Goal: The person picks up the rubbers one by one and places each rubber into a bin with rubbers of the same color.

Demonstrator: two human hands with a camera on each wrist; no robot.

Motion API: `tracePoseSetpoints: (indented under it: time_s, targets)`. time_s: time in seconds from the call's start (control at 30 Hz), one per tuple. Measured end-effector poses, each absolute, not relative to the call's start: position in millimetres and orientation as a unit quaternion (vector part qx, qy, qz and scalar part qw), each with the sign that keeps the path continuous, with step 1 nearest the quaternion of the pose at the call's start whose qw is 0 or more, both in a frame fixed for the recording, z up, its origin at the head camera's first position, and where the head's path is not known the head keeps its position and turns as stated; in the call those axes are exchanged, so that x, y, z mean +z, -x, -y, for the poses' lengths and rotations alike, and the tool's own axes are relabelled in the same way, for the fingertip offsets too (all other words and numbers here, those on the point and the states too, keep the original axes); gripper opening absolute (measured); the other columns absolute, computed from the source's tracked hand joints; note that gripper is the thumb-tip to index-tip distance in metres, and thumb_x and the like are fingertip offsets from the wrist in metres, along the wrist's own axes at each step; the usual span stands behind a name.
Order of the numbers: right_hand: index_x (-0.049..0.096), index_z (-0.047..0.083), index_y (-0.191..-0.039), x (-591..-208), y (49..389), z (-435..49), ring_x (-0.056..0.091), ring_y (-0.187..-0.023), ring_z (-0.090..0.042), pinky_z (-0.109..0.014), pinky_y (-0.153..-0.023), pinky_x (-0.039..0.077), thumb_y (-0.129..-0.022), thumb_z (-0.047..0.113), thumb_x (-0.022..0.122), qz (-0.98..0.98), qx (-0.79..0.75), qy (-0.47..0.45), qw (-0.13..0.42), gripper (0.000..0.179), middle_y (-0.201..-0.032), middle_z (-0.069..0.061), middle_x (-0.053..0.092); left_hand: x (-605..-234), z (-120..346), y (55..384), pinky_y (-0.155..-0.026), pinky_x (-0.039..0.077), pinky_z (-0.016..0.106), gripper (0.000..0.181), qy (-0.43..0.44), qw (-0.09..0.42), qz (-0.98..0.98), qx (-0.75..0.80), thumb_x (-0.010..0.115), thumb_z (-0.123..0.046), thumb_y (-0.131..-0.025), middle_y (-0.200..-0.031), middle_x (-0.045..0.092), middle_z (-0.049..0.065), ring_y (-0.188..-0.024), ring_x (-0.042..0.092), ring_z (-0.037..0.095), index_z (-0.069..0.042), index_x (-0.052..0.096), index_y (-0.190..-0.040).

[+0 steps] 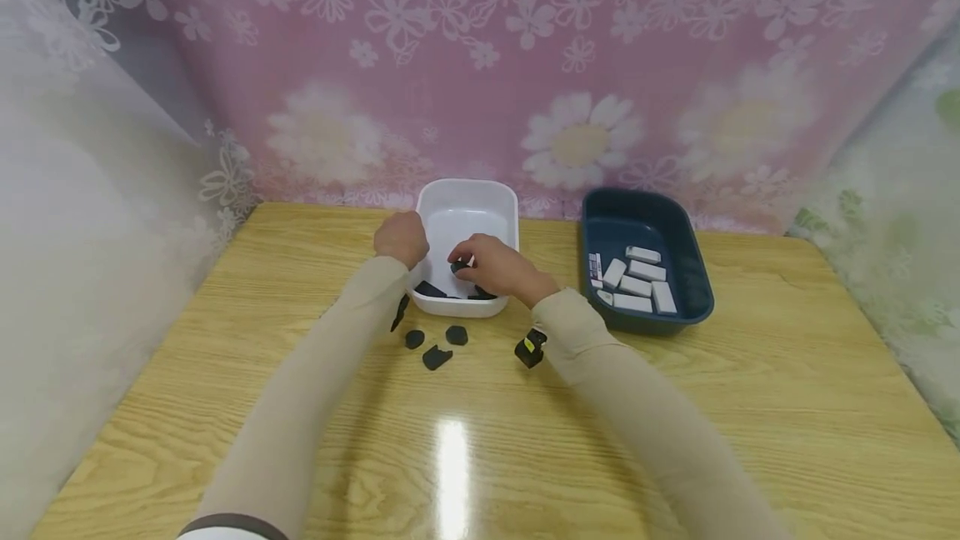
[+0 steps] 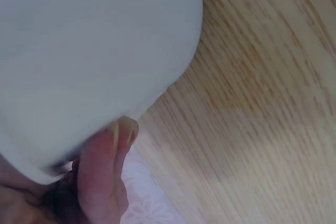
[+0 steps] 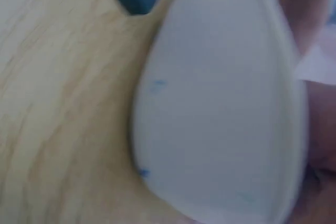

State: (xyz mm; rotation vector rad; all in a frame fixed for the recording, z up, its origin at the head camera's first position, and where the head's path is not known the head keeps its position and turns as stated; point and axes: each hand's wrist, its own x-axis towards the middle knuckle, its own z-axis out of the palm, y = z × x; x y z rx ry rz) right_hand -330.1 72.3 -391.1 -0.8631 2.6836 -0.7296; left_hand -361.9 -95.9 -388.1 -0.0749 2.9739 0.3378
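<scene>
My left hand [image 1: 402, 238] is at the left rim of a white plastic basin [image 1: 465, 307], fingers curled against its outer wall. Inside the basin's near right part, my right hand [image 1: 498, 265] pinches a small dark piece [image 1: 460, 267] between thumb and fingers. More dark pieces [image 1: 431, 290] lie in the basin along its near wall. On the table just in front are a roundish dark piece [image 1: 415, 339], a many-sided one [image 1: 457, 335] and a notched one [image 1: 437, 357]. In the right wrist view the basin's wall [image 3: 215, 103] hides most of the right hand.
A dark blue basin [image 1: 701, 294] with several white blocks [image 1: 632, 287] stands to the right of the white one. Both are on a wooden table [image 1: 300, 440] near its back edge, before a pink flowered curtain [image 1: 465, 65]. Small black cameras hang at both wrists.
</scene>
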Motion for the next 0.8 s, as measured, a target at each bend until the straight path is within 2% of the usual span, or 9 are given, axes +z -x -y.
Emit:
tracePoseSetpoints:
  time_s: [0.17, 0.33, 0.47, 0.6, 0.8]
  targets:
    - [0.067, 0.017, -0.119, -398, 329, -67, 0.057, -0.101, -0.017, -0.039, -0.084, 0.046, -0.092, 0.020, 0.065, -0.949, -0.169, 0.241, 0.118, 0.027, -0.111, -0.001, 0.062, -390, 92, 362, -0.068, 0.054, 0.039, 0.019, 0.018, 0.072, -0.990, 0.118, 0.054, -0.010, -0.092, -0.093, 0.066, 0.014, -0.083, 0.064, 0.026, 0.001, 0.064, -0.104]
    - [0.068, 0.027, -0.117, -402, 326, -64, 0.059, -0.099, -0.012, -0.042, -0.080, 0.046, -0.091, 0.027, 0.066, -0.960, -0.111, 0.228, 0.121, 0.026, -0.111, 0.006, 0.064, -390, 92, 363, -0.067, 0.053, 0.039, 0.018, 0.027, 0.072, -0.990, 0.119, 0.054, -0.010, -0.092, -0.093, 0.065, 0.013, -0.082, 0.063, 0.025, -0.001, 0.064, -0.103]
    - [0.070, 0.029, -0.112, -402, 326, -61, 0.058, -0.091, -0.010, -0.041, -0.077, 0.046, -0.090, 0.030, 0.065, -0.961, -0.100, 0.229, 0.122, 0.022, -0.105, 0.009, 0.065, -390, 95, 363, -0.066, 0.053, 0.039, 0.018, 0.027, 0.073, -0.989, 0.124, 0.053, -0.010, -0.092, -0.092, 0.065, 0.013, -0.081, 0.063, 0.026, 0.000, 0.064, -0.103]
    - [0.073, 0.029, -0.102, -402, 326, -59, 0.057, -0.080, -0.009, -0.037, -0.071, 0.046, -0.093, 0.033, 0.059, -0.959, -0.101, 0.237, 0.120, 0.017, -0.093, 0.012, 0.065, -389, 97, 363, -0.066, 0.053, 0.040, 0.018, 0.024, 0.073, -0.989, 0.127, 0.053, -0.009, -0.091, -0.094, 0.065, 0.014, -0.082, 0.063, 0.026, 0.000, 0.064, -0.101]
    - [0.073, 0.030, -0.088, -405, 326, -58, 0.056, -0.072, -0.008, -0.033, -0.063, 0.045, -0.096, 0.031, 0.053, -0.960, -0.098, 0.241, 0.105, 0.022, -0.081, 0.014, 0.064, -390, 99, 364, -0.068, 0.053, 0.041, 0.019, 0.027, 0.081, -0.988, 0.128, 0.051, -0.009, -0.092, -0.097, 0.066, 0.015, -0.086, 0.063, 0.028, 0.001, 0.063, -0.103]
